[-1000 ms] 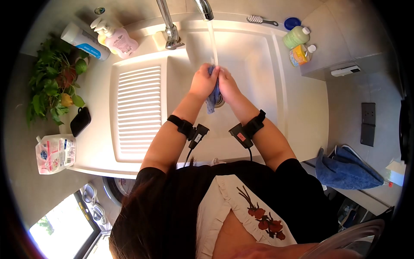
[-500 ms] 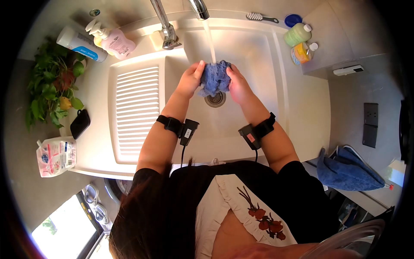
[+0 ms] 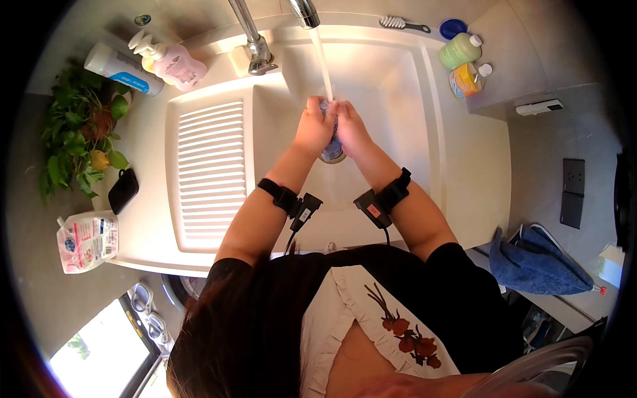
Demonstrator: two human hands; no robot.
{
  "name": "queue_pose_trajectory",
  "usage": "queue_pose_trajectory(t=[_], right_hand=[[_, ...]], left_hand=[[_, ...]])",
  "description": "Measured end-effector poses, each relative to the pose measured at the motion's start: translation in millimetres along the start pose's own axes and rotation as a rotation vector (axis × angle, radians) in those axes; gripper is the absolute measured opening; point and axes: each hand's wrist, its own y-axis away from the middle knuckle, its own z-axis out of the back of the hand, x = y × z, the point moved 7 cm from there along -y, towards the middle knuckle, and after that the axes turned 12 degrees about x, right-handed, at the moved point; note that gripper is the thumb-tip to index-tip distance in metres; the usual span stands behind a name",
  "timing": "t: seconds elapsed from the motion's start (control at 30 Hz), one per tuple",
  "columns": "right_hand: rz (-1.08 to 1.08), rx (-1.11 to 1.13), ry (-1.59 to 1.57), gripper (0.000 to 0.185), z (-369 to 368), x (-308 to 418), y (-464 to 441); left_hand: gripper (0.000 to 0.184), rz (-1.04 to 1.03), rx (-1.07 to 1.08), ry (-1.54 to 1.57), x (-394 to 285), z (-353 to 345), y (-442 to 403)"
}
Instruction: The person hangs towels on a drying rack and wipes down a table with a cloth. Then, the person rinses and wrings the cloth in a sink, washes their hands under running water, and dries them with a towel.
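Observation:
A wet blue cloth (image 3: 330,150) is bunched between my two hands in the white sink (image 3: 391,179). My left hand (image 3: 313,130) is closed on its left side, and my right hand (image 3: 352,131) grips it from the right. The hands meet at the top, so much of the cloth is hidden. Water (image 3: 323,63) runs from the chrome faucet (image 3: 305,14) onto the fingers and cloth. Below the hands, the drain is mostly covered from sight.
A ribbed drainboard (image 3: 211,172) lies left of the basin. Pump bottles (image 3: 179,68), a plant (image 3: 83,132) and a black phone-like object (image 3: 123,191) stand or lie farther left. At the back right are a brush (image 3: 403,24) and a green bottle (image 3: 460,52).
Both hands have come together, squeezing the spread cloth into a narrow bunch. The forearms have swung inward, and the water now lands on the fingers.

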Motion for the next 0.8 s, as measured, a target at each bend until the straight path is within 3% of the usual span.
queue_pose_trajectory(t=[0.1, 0.2, 0.27, 0.3, 0.4, 0.47, 0.53, 0.57, 0.7, 0.8], right_hand=[[-0.017, 0.023, 0.098, 0.038, 0, -5, 1], [0.013, 0.078, 0.307, 0.037, 12, -21, -10], [0.150, 0.153, 0.455, 0.037, 8, -15, -8], [0.116, 0.152, 0.427, 0.036, 12, -18, -8], [-0.002, 0.146, 0.228, 0.034, 7, 4, 3], [-0.103, 0.132, -0.063, 0.033, -2, 30, 16], [-0.080, 0.208, -0.045, 0.032, -4, 40, 19], [-0.046, 0.249, 0.020, 0.032, -2, 41, 15], [-0.025, 0.194, 0.280, 0.036, 25, 42, 1], [-0.008, 0.093, 0.275, 0.039, 39, 35, 0]], left_hand=[[0.041, 0.056, 0.003, -0.037, 11, -2, -6], [0.049, 0.117, 0.050, 0.235, 50, -13, -21], [0.051, 0.291, 0.110, 0.518, 57, -13, -24], [0.052, 0.378, 0.139, 0.659, 60, -13, -22], [0.044, -0.130, 0.058, 0.030, 39, 20, -28], [0.046, -0.222, 0.091, 0.017, 25, 21, -12], [0.052, -0.316, 0.219, -0.101, -1, 16, 5], [0.061, -0.263, 0.247, -0.100, 2, 14, 2], [0.049, -0.040, 0.350, 0.146, 56, 2, -18], [0.043, 0.072, 0.402, 0.287, 42, 3, -8]])
